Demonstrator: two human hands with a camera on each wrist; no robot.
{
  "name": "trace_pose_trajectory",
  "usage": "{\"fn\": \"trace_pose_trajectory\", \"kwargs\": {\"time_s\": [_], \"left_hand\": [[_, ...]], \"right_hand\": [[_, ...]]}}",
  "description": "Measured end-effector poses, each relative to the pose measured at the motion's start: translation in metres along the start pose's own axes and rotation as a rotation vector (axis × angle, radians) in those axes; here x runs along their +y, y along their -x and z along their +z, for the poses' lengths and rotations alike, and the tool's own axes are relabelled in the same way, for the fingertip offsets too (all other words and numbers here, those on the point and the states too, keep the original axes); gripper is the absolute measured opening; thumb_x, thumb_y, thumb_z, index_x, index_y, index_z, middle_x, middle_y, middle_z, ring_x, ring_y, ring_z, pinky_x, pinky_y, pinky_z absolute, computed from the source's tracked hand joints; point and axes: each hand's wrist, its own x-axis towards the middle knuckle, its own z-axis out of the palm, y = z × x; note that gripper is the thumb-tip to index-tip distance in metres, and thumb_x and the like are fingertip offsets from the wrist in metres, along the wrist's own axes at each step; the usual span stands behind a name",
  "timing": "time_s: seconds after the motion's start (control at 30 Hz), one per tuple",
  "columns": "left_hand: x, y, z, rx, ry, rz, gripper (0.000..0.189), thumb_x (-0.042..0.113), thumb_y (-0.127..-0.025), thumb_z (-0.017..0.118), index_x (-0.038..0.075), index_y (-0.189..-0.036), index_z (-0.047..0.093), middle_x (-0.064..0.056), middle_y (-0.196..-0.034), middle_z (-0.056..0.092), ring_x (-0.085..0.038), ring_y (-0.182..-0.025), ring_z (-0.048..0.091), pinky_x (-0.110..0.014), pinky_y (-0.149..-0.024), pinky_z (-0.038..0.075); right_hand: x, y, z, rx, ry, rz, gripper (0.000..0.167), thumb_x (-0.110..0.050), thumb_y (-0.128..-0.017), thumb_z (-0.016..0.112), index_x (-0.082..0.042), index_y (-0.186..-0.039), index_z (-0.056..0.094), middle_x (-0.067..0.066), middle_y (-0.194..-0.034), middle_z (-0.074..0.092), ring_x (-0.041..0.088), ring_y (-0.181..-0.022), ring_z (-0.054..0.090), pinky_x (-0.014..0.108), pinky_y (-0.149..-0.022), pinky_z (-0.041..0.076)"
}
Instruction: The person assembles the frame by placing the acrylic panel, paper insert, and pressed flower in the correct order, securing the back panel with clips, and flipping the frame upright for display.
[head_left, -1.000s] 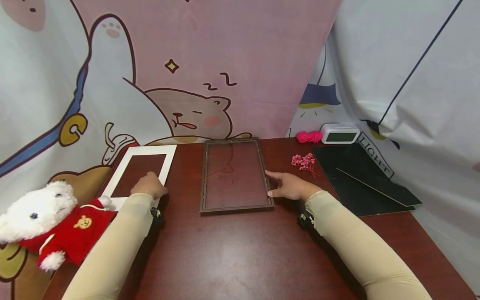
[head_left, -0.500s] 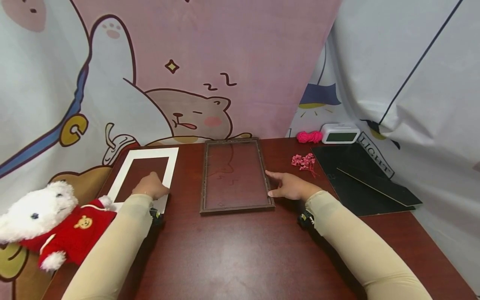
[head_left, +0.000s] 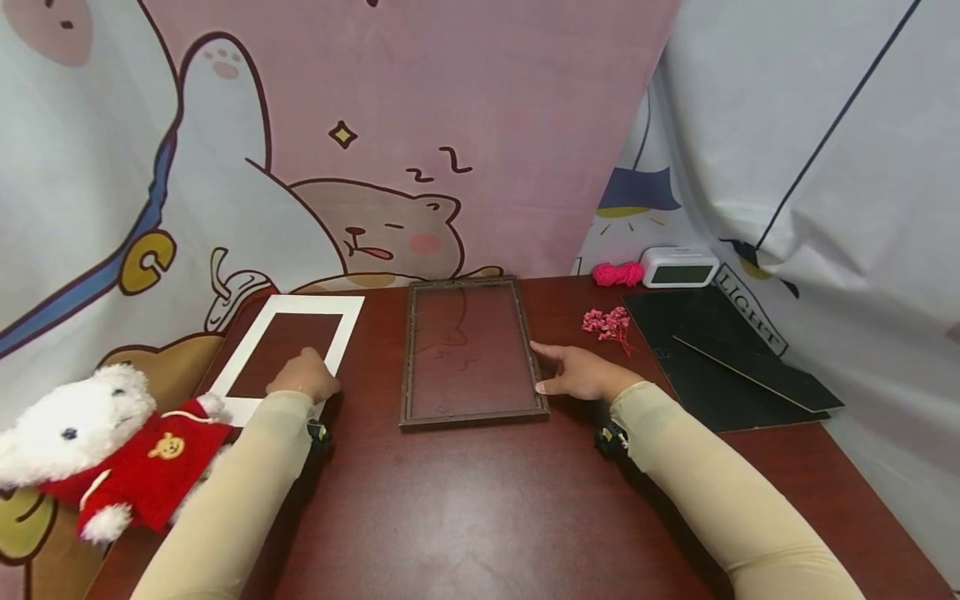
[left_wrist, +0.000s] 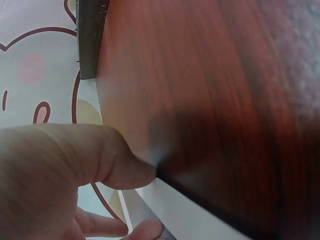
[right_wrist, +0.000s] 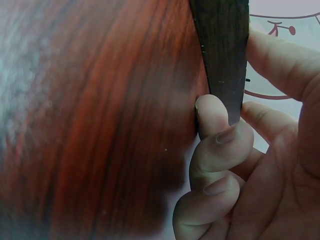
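Note:
My left hand [head_left: 306, 375] pinches the right edge of a white picture mat [head_left: 318, 305], a flat board with a rectangular opening. In the left wrist view, the thumb [left_wrist: 125, 167] lies against the mat's edge just over the table, with curled fingers on the far side. A brown picture frame [head_left: 474, 419] with a reflecting pane lies at the middle back. Its right side is held by my right hand [head_left: 581, 372]. In the right wrist view, curled fingers [right_wrist: 215, 155] meet the frame's dark wooden end [right_wrist: 225, 60].
A white plush toy [head_left: 142, 462] in red clothes lies at the left. On the right are a black backing board [head_left: 675, 333] with a stand flap, a pink flower sprig [head_left: 607, 323], pink yarn [head_left: 618, 274] and a white digital clock [head_left: 681, 267]. A printed curtain hangs behind.
The white mat has slid slightly to the right with my left hand. The right hand and the picture frame stay where they were.

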Motion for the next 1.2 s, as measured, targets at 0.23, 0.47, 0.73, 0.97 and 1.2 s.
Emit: {"fn": "trace_pose_trajectory", "kwargs": {"time_s": [0.23, 0.47, 0.73, 0.97, 1.2], "left_hand": [[0.000, -0.002, -0.002, 0.018, 0.018, -0.016, 0.072, 0.027, -0.090, 0.070, -0.017, -0.139, 0.043, -0.039, -0.125, 0.062, -0.057, -0.115, 0.062, -0.076, -0.095, 0.046], [-0.004, -0.001, -0.006, 0.035, 0.041, 0.036, 0.063, 0.025, -0.088, 0.069, -0.016, -0.132, 0.051, -0.035, -0.114, 0.066, -0.047, -0.099, 0.067, -0.066, -0.084, 0.054], [0.004, 0.002, -0.011, 0.027, 0.085, 0.111, 0.075, 0.026, -0.093, 0.064, -0.006, -0.156, 0.039, -0.036, -0.149, 0.051, -0.058, -0.134, 0.051, -0.080, -0.105, 0.034], [0.017, 0.011, -0.017, 0.019, 0.121, 0.194, 0.075, 0.026, -0.094, 0.062, 0.002, -0.160, 0.039, -0.029, -0.159, 0.045, -0.053, -0.141, 0.047, -0.081, -0.110, 0.028], [0.036, 0.026, -0.014, 0.051, 0.155, 0.297, 0.071, 0.022, -0.094, 0.062, 0.001, -0.158, 0.043, -0.028, -0.137, 0.063, -0.040, -0.116, 0.065, -0.068, -0.101, 0.045]], "right_hand": [[0.001, -0.001, -0.001, -0.005, 0.001, 0.003, 0.089, -0.031, -0.094, 0.081, -0.015, -0.167, 0.033, 0.023, -0.163, 0.043, 0.029, -0.112, 0.067, 0.055, -0.107, 0.051], [0.002, -0.002, -0.001, -0.001, 0.008, -0.012, 0.088, -0.031, -0.094, 0.081, -0.014, -0.167, 0.033, 0.024, -0.163, 0.044, 0.036, -0.122, 0.066, 0.057, -0.109, 0.050], [0.003, -0.002, 0.000, -0.003, 0.014, -0.009, 0.089, -0.031, -0.094, 0.082, -0.013, -0.166, 0.034, 0.025, -0.161, 0.046, 0.034, -0.118, 0.067, 0.057, -0.108, 0.051], [0.001, -0.002, 0.000, -0.001, 0.007, -0.007, 0.088, -0.030, -0.094, 0.082, -0.013, -0.166, 0.035, 0.024, -0.158, 0.049, 0.029, -0.110, 0.067, 0.055, -0.105, 0.052], [-0.006, -0.002, 0.001, 0.001, 0.010, 0.010, 0.087, -0.027, -0.095, 0.081, -0.010, -0.166, 0.033, 0.025, -0.163, 0.043, 0.037, -0.127, 0.063, 0.055, -0.111, 0.048]]}}
